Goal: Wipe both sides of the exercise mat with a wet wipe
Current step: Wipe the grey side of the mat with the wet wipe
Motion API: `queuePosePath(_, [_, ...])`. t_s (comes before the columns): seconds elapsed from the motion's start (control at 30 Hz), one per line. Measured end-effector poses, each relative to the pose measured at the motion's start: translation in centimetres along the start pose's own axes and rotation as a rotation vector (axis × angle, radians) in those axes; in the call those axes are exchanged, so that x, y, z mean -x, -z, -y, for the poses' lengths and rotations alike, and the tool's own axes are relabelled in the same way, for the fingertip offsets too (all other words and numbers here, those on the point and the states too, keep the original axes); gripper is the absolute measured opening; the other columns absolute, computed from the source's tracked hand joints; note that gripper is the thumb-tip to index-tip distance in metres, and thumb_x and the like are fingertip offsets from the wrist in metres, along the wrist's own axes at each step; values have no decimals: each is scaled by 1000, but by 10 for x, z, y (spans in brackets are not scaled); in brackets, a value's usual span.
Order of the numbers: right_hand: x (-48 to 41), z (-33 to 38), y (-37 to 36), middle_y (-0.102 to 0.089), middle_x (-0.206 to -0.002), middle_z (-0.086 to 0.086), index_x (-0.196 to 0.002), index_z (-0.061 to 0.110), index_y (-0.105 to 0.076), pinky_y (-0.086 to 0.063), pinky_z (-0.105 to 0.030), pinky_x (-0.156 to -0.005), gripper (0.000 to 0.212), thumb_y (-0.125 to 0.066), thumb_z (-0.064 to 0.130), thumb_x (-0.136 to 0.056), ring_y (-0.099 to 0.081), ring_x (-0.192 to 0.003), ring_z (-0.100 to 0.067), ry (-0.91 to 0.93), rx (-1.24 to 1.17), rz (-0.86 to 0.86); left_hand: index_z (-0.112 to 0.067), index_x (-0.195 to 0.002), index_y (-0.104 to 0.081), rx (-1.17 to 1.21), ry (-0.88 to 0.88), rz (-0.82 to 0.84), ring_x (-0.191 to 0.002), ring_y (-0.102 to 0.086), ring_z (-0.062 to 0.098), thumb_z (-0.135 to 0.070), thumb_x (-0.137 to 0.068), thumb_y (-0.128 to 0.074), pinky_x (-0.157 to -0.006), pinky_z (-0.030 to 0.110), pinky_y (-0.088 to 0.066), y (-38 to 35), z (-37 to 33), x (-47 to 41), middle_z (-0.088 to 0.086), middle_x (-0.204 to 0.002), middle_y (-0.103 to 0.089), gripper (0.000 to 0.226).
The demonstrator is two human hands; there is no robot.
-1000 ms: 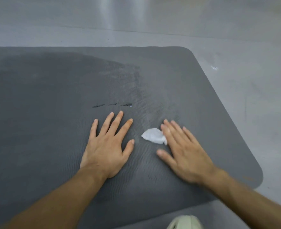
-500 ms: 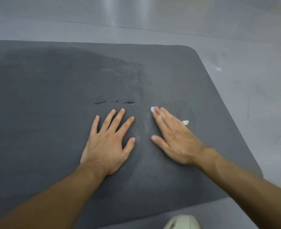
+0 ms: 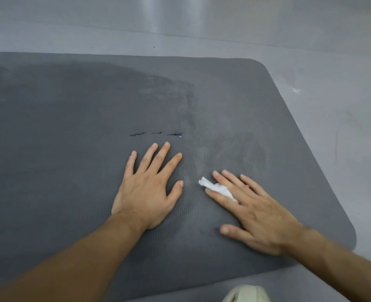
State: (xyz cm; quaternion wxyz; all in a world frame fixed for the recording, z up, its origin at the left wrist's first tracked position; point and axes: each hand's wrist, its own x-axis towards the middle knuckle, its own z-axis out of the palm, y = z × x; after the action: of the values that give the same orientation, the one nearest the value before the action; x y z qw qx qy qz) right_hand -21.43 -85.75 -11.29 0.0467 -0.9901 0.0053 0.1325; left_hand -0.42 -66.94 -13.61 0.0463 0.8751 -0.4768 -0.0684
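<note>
A dark grey exercise mat [image 3: 71, 149] lies flat on the floor and fills most of the view; its rounded right end is near the right edge. My left hand [image 3: 149, 190] rests flat on the mat with fingers spread. To its right, my right hand [image 3: 252, 210] presses a crumpled white wet wipe [image 3: 217, 188] onto the mat with straight fingers; the wipe sticks out between the index and middle fingers. A darker, damp-looking patch covers the mat's left and far part, with faint streaks near my right hand.
Three short dark slits [image 3: 156, 134] mark the mat just beyond my left fingertips. Glossy grey floor [image 3: 332, 105] surrounds the mat at the back and right. A pale rounded object [image 3: 245, 294], perhaps a shoe tip, shows at the bottom edge.
My right hand slid the wipe away from me across the mat, then drew it back toward me. My left hand has stayed planted in the same spot.
</note>
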Motion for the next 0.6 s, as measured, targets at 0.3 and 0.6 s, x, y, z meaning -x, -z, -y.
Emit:
queuePosePath(0.3, [-75,-102,12,3,-170,13,-163,29,0,-2,-38,-126,92,0,81,-87,4,-156,-11,-577,-201,-188,-41,-162,-3,0,-5,12,-156,13,14,-63,-98,-8,-126,54,0,0,1,1,-10,-171,9,67])
queuePosePath(0.6, [-44,2,15,14,-169,10,-161,26,11,0,-41,-127,85,-26,70,-100,14,-155,-10,-112,-170,-99,-41,-162,-4,10,-2,3,-157,12,13,-65,-98,-10,-126,54,0,0,1,1,-10,-171,8,68])
